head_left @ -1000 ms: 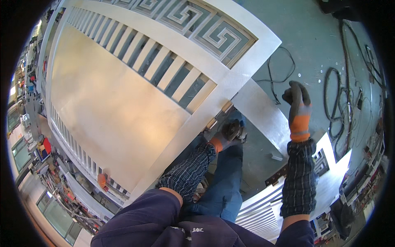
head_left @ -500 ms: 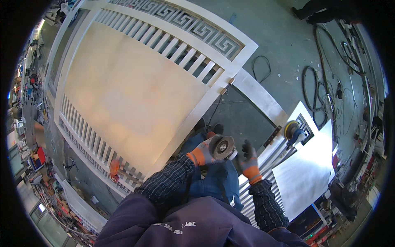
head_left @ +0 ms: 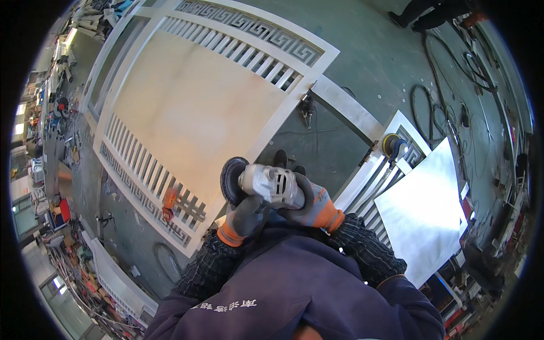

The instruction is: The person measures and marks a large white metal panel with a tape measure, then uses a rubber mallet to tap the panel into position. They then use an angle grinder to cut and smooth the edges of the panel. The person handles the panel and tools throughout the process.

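Both hands, in grey gloves with orange cuffs, are on an angle grinder (head_left: 269,182) held in front of my body. Its dark round disc (head_left: 231,180) faces left. My right hand (head_left: 310,203) wraps round the rear of the grinder's body, with fingers reaching over its far side. My left hand (head_left: 247,216) is closed against the near side of the grinder's head, close to the disc; part of its grip is hidden. Just beyond lies a large white metal gate panel (head_left: 198,107) with slats and fretwork bands, its near right edge beside the disc.
At right, a round sander with a yellow rim (head_left: 391,146) rests on a second white slatted frame (head_left: 374,170), next to a bare metal sheet (head_left: 422,209). An orange tool (head_left: 170,198) lies on the gate's slats. Cables (head_left: 430,107) snake across the floor; another person's legs (head_left: 436,12) show far right.
The grinder has turned so its disc points left, and it sits higher. My right hand, apart and spread before, has taken hold of its body; my left hand has shifted left.
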`<state>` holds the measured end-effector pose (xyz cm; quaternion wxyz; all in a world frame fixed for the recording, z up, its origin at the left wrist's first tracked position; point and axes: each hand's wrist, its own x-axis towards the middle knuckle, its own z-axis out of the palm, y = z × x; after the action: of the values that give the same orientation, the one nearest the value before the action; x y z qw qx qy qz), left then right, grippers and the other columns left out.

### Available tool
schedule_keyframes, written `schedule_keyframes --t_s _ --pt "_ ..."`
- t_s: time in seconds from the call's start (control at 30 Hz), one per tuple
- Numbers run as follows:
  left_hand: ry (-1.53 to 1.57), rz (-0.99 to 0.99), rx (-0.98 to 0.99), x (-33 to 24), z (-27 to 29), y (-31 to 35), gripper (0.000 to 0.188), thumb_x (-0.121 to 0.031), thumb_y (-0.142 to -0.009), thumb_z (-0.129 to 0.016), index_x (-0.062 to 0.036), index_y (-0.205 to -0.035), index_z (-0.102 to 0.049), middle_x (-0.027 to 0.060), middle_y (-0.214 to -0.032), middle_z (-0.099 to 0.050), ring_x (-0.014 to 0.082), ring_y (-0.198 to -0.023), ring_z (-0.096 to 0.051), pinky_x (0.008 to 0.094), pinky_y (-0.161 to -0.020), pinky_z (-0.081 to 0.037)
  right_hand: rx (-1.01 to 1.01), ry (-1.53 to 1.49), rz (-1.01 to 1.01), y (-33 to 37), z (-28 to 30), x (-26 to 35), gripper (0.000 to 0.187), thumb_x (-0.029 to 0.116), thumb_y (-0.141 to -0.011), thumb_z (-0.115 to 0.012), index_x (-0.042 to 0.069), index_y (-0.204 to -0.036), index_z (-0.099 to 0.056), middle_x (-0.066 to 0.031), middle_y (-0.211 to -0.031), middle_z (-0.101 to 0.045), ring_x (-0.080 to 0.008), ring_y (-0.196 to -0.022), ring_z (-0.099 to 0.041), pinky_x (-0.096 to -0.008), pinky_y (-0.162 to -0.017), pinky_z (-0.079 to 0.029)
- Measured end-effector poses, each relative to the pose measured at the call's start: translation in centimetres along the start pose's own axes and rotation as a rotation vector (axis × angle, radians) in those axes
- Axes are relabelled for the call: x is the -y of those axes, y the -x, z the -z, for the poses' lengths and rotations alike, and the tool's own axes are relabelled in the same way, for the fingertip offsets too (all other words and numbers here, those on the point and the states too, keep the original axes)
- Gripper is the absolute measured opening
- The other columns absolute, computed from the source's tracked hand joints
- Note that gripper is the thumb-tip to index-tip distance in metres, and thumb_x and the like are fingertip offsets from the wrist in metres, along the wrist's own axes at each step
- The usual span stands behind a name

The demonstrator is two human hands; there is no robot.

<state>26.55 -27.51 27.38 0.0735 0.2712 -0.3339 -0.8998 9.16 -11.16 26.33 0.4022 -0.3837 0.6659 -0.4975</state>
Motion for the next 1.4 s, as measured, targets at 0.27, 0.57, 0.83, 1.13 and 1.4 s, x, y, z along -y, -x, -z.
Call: schedule_keyframes --t_s 0.27,0.57,0.83,1.13,1.4 --pt "-0.607 0.037 0.140 0.0 -4.9 3.7 0.056 -0.023 -0.099 -0.073 -0.0019 -0.145 -0.050 0.0113 -0.134 -0.063 0.0192 -0.120 -0.061 0.0356 -0.102 -0.052 -0.077 0.156 -0.455 11.2 5.7 3.9 0.077 0.034 -0.079 -0.087 -0.002 -0.140 -0.056 -0.0200 -0.118 -0.073 -0.0263 -0.103 -0.074 -0.0371 -0.089 -0.060" --pt "-0.522 0.006 -0.187 -3.2 2.1 8.5 0.046 -0.021 -0.098 -0.074 -0.0010 -0.136 -0.058 0.0113 -0.126 -0.067 0.0170 -0.112 -0.064 0.0321 -0.096 -0.054 -0.513 -0.093 -0.516 25.3 5.9 5.5 0.062 0.041 -0.085 -0.077 -0.002 -0.125 -0.059 -0.0127 -0.098 -0.070 -0.0235 -0.084 -0.070 -0.0379 -0.076 -0.058" --pt "-0.626 0.013 -0.148 -4.2 10.0 12.9 0.049 -0.026 -0.098 -0.072 0.0001 -0.137 -0.059 0.0129 -0.125 -0.069 0.0196 -0.118 -0.063 0.0338 -0.103 -0.050 -0.523 -0.403 -0.171 17.8 -3.0 10.3 0.075 0.057 -0.086 -0.076 0.001 -0.130 -0.053 -0.0137 -0.106 -0.066 -0.0255 -0.090 -0.068 -0.0385 -0.077 -0.058" --pt "-0.643 0.066 -0.347 -5.3 23.4 17.2 0.052 -0.031 -0.095 -0.076 0.0007 -0.133 -0.062 0.0134 -0.119 -0.072 0.0204 -0.111 -0.067 0.0339 -0.098 -0.052 -0.646 -0.233 -0.117 15.9 -11.8 14.6 0.065 0.037 -0.081 -0.070 0.000 -0.132 -0.054 -0.0136 -0.103 -0.066 -0.0261 -0.087 -0.067 -0.0390 -0.074 -0.058" --pt "-0.588 0.348 -0.658 5.1 39.7 21.7 0.049 -0.044 -0.091 -0.077 -0.0016 -0.116 -0.072 0.0085 -0.093 -0.073 0.0212 -0.080 -0.065 0.0357 -0.078 -0.054 -0.664 -0.273 -0.369 16.9 -15.0 11.4 0.056 0.041 -0.088 -0.070 0.000 -0.124 -0.057 -0.0124 -0.098 -0.065 -0.0249 -0.083 -0.066 -0.0388 -0.071 -0.057"
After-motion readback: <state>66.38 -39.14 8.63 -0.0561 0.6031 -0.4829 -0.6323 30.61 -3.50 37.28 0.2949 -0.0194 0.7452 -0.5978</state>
